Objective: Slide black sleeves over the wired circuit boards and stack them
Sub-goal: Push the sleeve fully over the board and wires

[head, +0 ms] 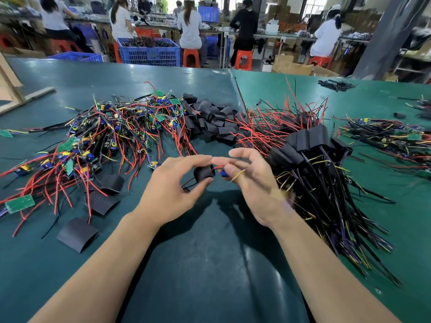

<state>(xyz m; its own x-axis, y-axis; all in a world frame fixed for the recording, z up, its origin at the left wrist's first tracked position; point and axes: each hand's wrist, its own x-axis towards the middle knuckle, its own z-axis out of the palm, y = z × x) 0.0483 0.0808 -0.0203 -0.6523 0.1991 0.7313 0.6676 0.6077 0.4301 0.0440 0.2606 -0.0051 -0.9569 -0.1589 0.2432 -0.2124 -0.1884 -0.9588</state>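
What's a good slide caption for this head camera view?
Left hand holds a black sleeve while right hand feeds in a wired board, beside the finished stack.

A green mat covers the worktable. Beyond its far edge stands a blue plastic crate filled with dark cables. Right of the crate are red stools, with seated workers facing benches. Farther right of the crate lie cardboard boxes and a grey pillar.
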